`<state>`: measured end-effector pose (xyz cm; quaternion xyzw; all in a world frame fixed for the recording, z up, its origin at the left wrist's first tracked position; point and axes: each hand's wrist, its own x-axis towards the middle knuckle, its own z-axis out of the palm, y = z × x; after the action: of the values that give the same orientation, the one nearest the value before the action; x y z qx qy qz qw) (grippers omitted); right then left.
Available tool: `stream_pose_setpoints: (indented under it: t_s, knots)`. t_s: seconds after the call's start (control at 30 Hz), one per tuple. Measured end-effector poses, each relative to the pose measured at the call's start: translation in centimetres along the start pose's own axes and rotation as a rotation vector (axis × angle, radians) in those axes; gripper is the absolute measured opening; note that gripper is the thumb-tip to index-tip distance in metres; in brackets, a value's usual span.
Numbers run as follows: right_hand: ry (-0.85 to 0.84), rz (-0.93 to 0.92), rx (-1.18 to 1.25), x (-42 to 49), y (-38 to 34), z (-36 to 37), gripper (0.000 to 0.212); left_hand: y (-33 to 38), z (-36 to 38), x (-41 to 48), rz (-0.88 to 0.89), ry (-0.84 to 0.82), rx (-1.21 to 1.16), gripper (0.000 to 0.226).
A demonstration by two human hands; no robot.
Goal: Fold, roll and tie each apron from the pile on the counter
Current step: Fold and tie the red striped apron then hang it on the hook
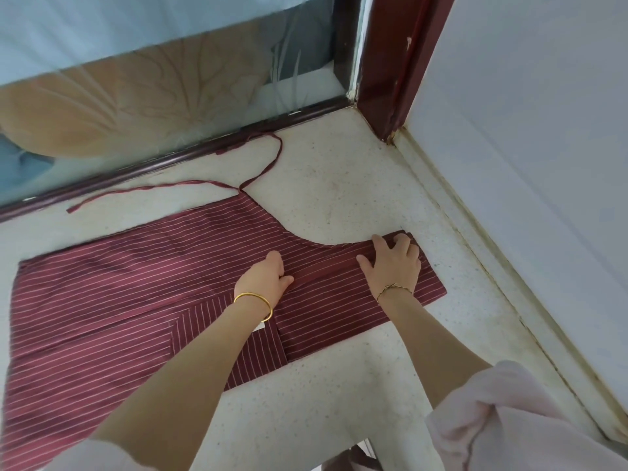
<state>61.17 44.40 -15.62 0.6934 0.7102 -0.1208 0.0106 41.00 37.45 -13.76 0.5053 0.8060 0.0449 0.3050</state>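
Observation:
A maroon apron [119, 283] with thin white stripes lies spread flat on the speckled white counter [339, 185], its pocket [210, 331] facing up. Its narrow bib end points right. One long tie [268, 164] snakes away toward the window frame. A plain maroon strap [329, 266] lies across the bib between my hands. My left hand [265, 277], with a gold bangle on its wrist, has curled fingers and pinches the strap's left end. My right hand [390, 263] rests flat with spread fingers on the strap and the bib's right end.
A dark wooden window frame [170, 161] with patterned glass runs along the counter's far side. A red-brown post [387, 79] stands in the corner, and a pale wall [526, 164] borders the right. The counter's front edge is near the bottom of the view.

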Motion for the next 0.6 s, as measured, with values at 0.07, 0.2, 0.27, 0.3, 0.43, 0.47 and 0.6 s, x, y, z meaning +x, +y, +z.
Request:
stream_pose_setpoints:
  t_s: [0.07,0.2,0.27,0.3,0.43,0.47,0.6]
  knots:
    - [-0.017,0.037,-0.039,0.1,-0.7,-0.3,0.049,-0.3,-0.4,0.1,0.023,0.025,0.148,0.024]
    - [0.054,0.064,-0.067,-0.2,-3.0,-1.2,0.043,-2.9,-2.8,0.8,-0.019,0.130,0.081,0.018]
    - [0.134,-0.045,0.008,-0.2,-5.8,-1.6,0.036,-5.4,-4.8,1.4,-0.056,0.256,0.062,0.013]
    - [0.141,-0.117,0.050,-0.1,-7.6,-1.7,0.034,-6.6,-5.7,1.8,-0.075,0.309,0.053,0.016]
    - [0.066,-0.452,0.077,0.9,-16.3,-1.5,0.034,-11.3,-9.3,3.9,-0.139,0.367,0.095,0.034]
    - [0.043,-0.534,0.041,1.2,-18.7,-1.2,0.036,-12.6,-10.3,4.6,-0.140,0.355,0.130,0.038]
    - [-0.067,-0.715,-0.137,3.0,-24.9,-0.2,0.047,-16.2,-12.1,6.7,-0.078,0.277,0.275,0.047]
